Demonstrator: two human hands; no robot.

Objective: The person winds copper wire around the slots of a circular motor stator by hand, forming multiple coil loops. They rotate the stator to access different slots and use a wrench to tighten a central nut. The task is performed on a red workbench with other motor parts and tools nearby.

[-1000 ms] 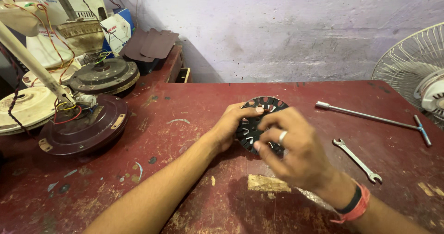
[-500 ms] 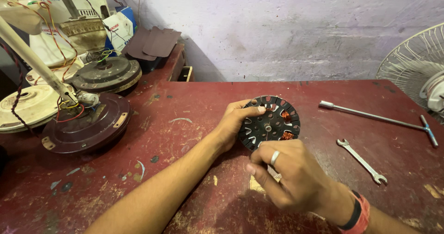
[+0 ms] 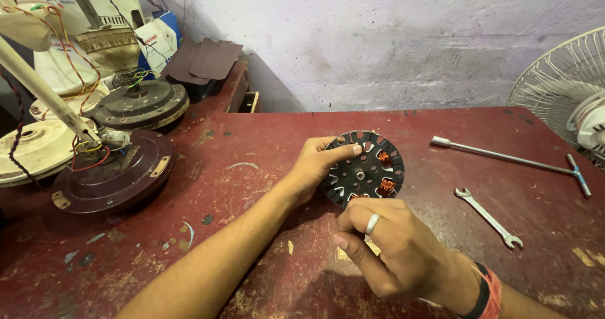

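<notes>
Two copper-wound coils are seen seated in the slots of a dark, round stator core [image 3: 364,169], while the other slots around its ring stand bare; by that showing, the winding is judged to be at an early stage, with most of it left. The core is held tilted just above the worn red worktop [image 3: 252,149], near its middle. It is gripped at its left edge by the left hand [image 3: 318,165], whose fingers [image 3: 345,150] are closed over the rim. The right hand [image 3: 394,250], wearing a ring, is curled at the core's lower edge, fingertips pinched together; whether anything is pinched there cannot be told. The core is flat and slotted, matt black metal with a small central hole. To the right, a thin steel spanner [image 3: 488,217] and a long T-handled wrench [image 3: 513,161] are laid on the chipped, scratched paint. At the left, a brown domed fan motor housing [image 3: 113,177] with loose wires is seen.
</notes>
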